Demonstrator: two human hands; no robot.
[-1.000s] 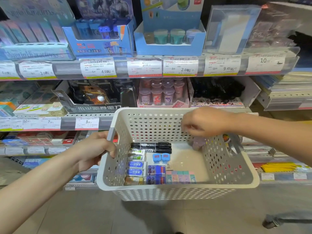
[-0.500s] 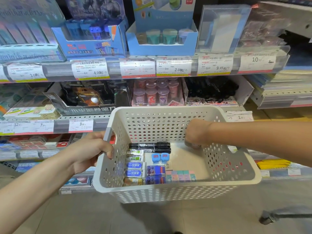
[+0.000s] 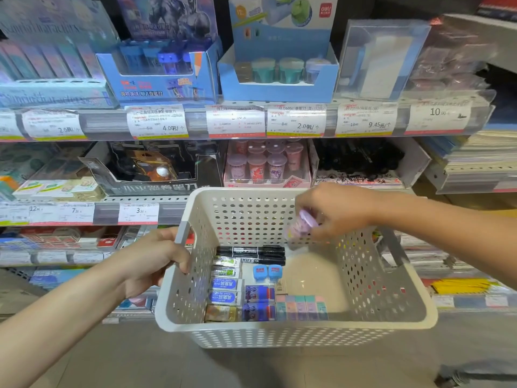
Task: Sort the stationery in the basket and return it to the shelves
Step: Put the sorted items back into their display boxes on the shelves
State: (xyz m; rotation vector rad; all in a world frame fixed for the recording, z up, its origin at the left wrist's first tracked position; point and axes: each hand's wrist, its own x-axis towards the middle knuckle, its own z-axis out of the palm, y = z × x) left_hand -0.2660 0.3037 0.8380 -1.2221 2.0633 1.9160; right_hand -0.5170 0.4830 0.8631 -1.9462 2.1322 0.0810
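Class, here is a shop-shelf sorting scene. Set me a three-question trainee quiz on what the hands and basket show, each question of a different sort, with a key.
1. True or false: the left hand grips the side handle of the white perforated plastic basket.
2. The right hand holds: A) a black marker pen; B) a small lilac cup-shaped sharpener; C) a blue eraser.
3. Fill in: the two black marker pens lie against the basket's ____ wall, beyond the two small blue sharpeners.

Key: 1 true; 2 B; 3 far.
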